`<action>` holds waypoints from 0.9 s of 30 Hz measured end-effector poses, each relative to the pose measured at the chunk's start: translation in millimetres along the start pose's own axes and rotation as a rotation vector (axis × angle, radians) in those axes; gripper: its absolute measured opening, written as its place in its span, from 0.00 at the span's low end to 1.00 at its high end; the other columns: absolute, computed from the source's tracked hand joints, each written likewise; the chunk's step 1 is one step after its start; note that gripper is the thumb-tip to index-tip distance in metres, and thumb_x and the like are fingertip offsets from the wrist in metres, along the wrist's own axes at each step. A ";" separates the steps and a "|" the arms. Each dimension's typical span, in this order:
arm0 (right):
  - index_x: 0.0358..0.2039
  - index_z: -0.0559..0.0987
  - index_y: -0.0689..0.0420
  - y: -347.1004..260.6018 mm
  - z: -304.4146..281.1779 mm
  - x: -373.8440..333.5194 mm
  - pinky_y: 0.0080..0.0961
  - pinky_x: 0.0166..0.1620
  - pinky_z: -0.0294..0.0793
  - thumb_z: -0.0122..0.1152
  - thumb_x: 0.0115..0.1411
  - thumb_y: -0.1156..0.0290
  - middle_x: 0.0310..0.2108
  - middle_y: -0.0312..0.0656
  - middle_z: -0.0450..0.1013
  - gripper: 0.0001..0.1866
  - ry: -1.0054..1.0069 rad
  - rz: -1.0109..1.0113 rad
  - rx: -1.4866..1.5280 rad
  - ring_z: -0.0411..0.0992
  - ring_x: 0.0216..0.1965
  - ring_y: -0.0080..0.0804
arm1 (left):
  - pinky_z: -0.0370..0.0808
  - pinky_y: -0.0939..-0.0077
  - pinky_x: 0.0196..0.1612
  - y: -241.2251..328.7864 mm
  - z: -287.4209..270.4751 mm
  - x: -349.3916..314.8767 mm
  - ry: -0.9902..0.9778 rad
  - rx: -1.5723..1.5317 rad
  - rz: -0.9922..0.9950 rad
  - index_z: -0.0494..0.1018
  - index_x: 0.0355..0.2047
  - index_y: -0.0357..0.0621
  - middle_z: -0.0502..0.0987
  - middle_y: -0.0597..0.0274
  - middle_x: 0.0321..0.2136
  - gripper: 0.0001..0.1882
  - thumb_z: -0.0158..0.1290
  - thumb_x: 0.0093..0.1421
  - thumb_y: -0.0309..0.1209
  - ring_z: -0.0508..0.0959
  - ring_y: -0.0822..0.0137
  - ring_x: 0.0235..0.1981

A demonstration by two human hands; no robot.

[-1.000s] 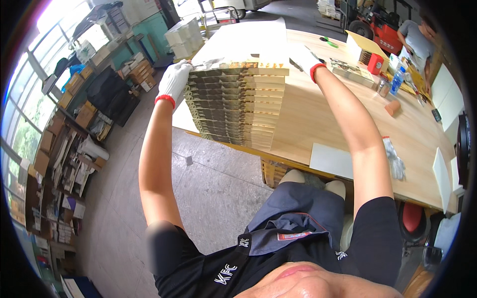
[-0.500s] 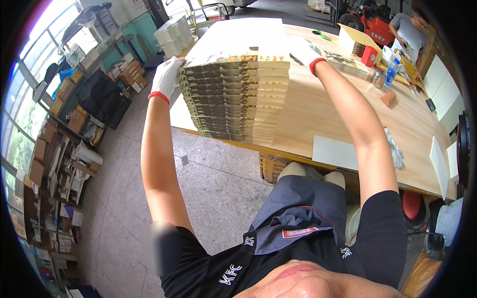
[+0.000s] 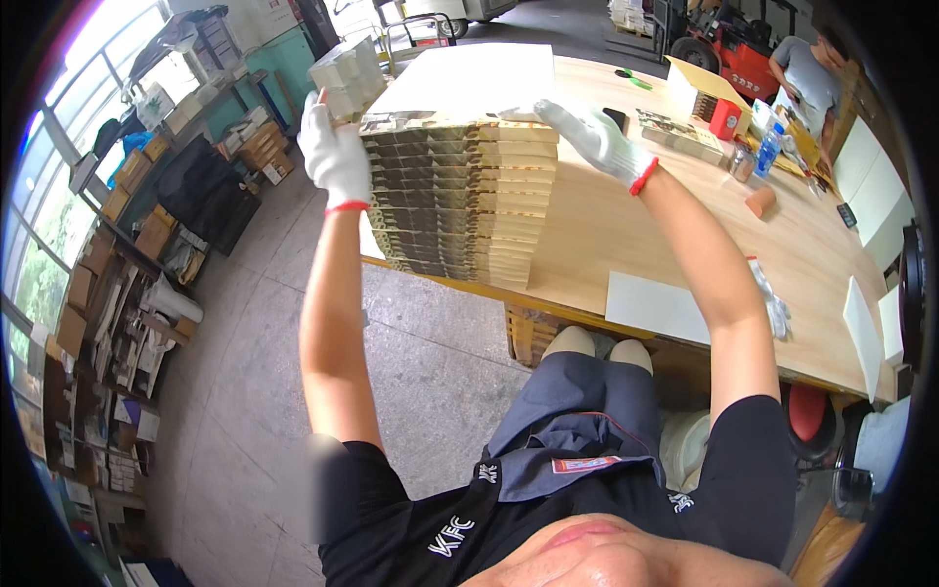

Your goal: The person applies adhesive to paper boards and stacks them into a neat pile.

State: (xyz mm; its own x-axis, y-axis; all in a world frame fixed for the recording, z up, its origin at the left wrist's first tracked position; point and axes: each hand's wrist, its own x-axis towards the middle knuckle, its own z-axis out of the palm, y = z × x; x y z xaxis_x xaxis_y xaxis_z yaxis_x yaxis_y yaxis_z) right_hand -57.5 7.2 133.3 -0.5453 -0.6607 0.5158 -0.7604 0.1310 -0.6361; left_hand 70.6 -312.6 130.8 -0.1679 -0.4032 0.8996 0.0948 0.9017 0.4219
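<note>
At a workshop table (image 3: 587,230), we catch a worker w/ both gloved hands at the top of a tall stack (image 3: 460,196) of printed books or pads (can't tell which), which stands near the table's L corner, its front near the table edge.

The L hand (image 3: 337,157) is upright at the stack's upper L corner, fingers stretched up & apart, pinching nothing we can see; one bare fingertip seems to poke out of the glove. The R hand (image 3: 602,147) is flat & open, fingers reaching over the upper R corner; whether they touch or hover, we can't tell.

We'd judge the step as lining up the stack by its sides. Next move prob. calls for both palms set level on opposite sides, w/ even, light pressure so no layer slips.

Hard to make out: the stack's far side is out of our sight, & its white top is washed out by glare. The R thumb isn't clear to us. A small dark flat object (image 3: 615,119) is partly hidden behind the R hand; the R forearm partly covers a spare glove (image 3: 775,308). A co-worker (image 3: 810,78) bg. R is partly lost in the dark rim.
</note>
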 end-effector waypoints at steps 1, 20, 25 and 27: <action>0.64 0.70 0.59 7.0 0.7 0.6 0.28 0.62 0.67 0.46 0.68 0.38 0.60 0.48 0.72 0.39 -0.002 0.035 0.039 0.70 0.60 0.36 | 0.65 0.55 0.60 15.1 10.4 -7.2 0.228 0.195 0.368 0.74 0.52 0.44 0.75 0.54 0.56 0.22 0.58 0.57 0.37 0.73 0.57 0.55; 0.60 0.72 0.65 38.3 2.3 -6.4 0.29 0.66 0.64 0.45 0.73 0.62 0.59 0.42 0.72 0.24 -0.018 -0.090 0.457 0.67 0.62 0.31 | 0.37 0.37 0.72 143.0 97.2 -137.2 -0.129 -0.359 0.731 0.43 0.75 0.49 0.40 0.36 0.73 0.54 0.31 0.61 0.74 0.40 0.33 0.73; 0.61 0.74 0.63 34.9 4.8 6.8 0.27 0.69 0.56 0.48 0.71 0.58 0.64 0.44 0.68 0.26 -0.051 0.054 0.526 0.61 0.66 0.30 | 0.48 0.47 0.73 87.0 69.1 -84.3 0.175 -0.040 0.499 0.57 0.71 0.49 0.60 0.43 0.68 0.37 0.32 0.71 0.59 0.59 0.48 0.70; 0.59 0.76 0.60 26.8 3.0 5.6 0.29 0.70 0.53 0.47 0.71 0.55 0.62 0.41 0.70 0.25 -0.064 -0.058 0.433 0.61 0.66 0.32 | 0.60 0.49 0.68 47.9 23.1 -54.1 0.066 0.162 0.411 0.77 0.54 0.46 0.79 0.50 0.51 0.26 0.37 0.74 0.49 0.75 0.52 0.57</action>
State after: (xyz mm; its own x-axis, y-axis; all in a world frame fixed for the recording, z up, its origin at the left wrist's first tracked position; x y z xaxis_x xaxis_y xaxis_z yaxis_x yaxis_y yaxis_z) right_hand -79.8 4.8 117.5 -0.4730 -0.7040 0.5298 -0.5638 -0.2202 -0.7960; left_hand 61.6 -244.0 99.8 -0.0851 -0.0103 0.9963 -0.0150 0.9998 0.0091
